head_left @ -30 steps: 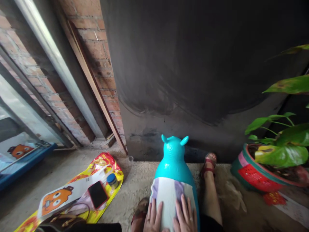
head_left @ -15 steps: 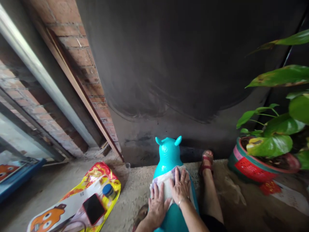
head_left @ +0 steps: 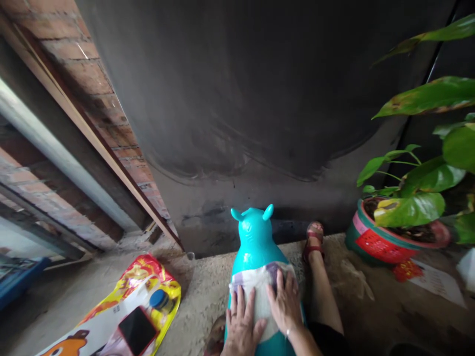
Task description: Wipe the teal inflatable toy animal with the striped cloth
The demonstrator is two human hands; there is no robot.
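Observation:
A glossy turquoise animal-shaped bouncy toy point(head_left: 256, 247) with two small ears stands at the bottom centre, facing the dark wall. Across its back lies a whitish cloth point(head_left: 261, 296) with a purple-grey band. My left hand point(head_left: 242, 316) rests flat on the left part of the cloth, fingers spread. On the right part, my right hand point(head_left: 285, 301) also lies flat with its fingers stretched out. Neither hand grips the cloth. The toy's lower body is out of frame or hidden by my arms.
A dark panel point(head_left: 230, 99) rises close ahead. On the left floor, a yellow-red plastic bag point(head_left: 143, 269) lies under a phone point(head_left: 137, 330) and a blue-capped jar point(head_left: 160, 299). A potted plant point(head_left: 401, 242) stands at right, beyond my sandalled foot point(head_left: 314, 237).
Both hands and the cloth have slid slightly back along the toy, away from its head. The camera view has turned a little to the right.

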